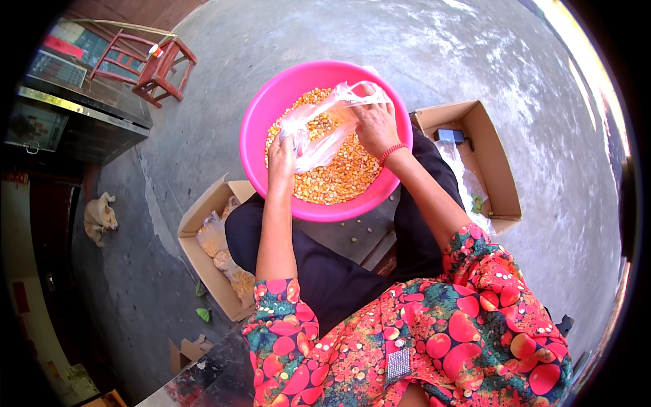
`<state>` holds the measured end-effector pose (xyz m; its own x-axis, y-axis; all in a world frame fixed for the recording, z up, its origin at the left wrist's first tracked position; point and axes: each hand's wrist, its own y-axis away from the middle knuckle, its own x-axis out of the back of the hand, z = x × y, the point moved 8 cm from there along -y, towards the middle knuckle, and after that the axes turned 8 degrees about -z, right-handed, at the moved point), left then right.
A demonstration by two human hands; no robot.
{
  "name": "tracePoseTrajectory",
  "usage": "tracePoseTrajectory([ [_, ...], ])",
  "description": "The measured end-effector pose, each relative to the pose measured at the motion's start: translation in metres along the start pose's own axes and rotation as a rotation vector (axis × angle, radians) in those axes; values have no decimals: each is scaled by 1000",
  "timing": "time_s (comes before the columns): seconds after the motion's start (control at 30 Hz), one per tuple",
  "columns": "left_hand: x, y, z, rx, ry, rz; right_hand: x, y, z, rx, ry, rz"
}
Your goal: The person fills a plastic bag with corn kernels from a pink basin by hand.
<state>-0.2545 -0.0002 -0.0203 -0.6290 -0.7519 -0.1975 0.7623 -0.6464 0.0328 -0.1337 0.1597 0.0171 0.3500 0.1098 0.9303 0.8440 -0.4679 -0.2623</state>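
A pink plastic basin (254, 152) stands in front of me between my knees, holding a bed of loose orange and yellow corn kernels (335, 183). Above the kernels a thin clear plastic bag (318, 114) is stretched between my two hands. My left hand (281, 160) grips the bag's left side, inside the basin's left wall. My right hand (376, 122), with a red beaded bracelet at the wrist, holds the bag's upper right edge, its fingers partly behind the film. Kernels show through the film, so I cannot tell whether any lie inside the bag.
Left of my legs, a cardboard box (190, 231) holds clear bags of kernels (224, 254). To the right, another cardboard box (496, 157) contains plastic bags (460, 168) and a dark blue box-shaped object (449, 136). A dog (99, 219) lies on the concrete floor; a red wooden chair (163, 66) stands beyond.
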Motion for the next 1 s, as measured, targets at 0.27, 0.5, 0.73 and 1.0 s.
tracePoseTrajectory([
  [0.27,6,-5,6,-52,26,42,61,-34,-32,131,-20,252],
  [0.5,-9,-13,23,-184,17,-11,84,-30,-39,168,-29,288],
  [0.73,-16,-15,-12,51,-335,-156,13,4,5,119,-279,-337],
  [1.0,-16,-12,6,-3,119,-99,-26,62,-92,545,-589,-772],
])
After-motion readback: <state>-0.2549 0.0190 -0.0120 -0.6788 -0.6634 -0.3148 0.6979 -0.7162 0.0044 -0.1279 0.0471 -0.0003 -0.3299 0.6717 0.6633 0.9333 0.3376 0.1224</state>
